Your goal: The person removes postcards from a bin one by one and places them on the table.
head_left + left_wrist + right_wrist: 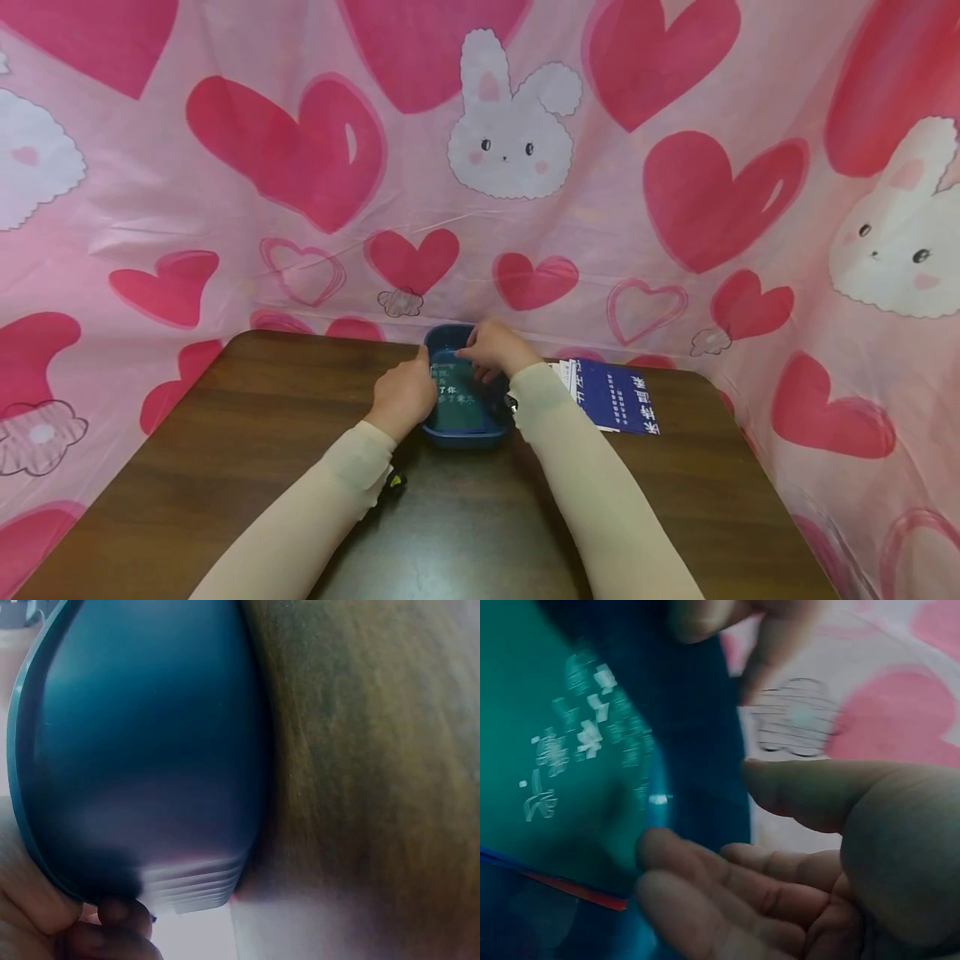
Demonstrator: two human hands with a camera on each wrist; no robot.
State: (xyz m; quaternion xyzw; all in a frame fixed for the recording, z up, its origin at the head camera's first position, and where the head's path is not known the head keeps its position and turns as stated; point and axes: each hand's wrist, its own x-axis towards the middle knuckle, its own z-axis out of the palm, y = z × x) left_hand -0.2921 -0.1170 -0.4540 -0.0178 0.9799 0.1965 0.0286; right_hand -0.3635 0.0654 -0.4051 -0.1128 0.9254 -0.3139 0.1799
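A blue plastic bin [467, 437] stands near the table's far edge, and several printed cards lie inside it. The top one is a green card [456, 410] with white lettering. My left hand [405, 390] grips the bin's left rim; in the left wrist view its fingers [124, 919] curl beneath that rim. My right hand [497, 348] reaches over the bin's far right part. In the right wrist view, the right hand's thumb [802, 791] and loosely bent fingers stand apart beside the green card, with nothing between them.
Right of the bin, a fanned stack of blue and white printed cards [618, 398] lies on the brown wooden table [315, 417]. A pink sheet [420, 150] with hearts and rabbits hangs behind the table and along its sides.
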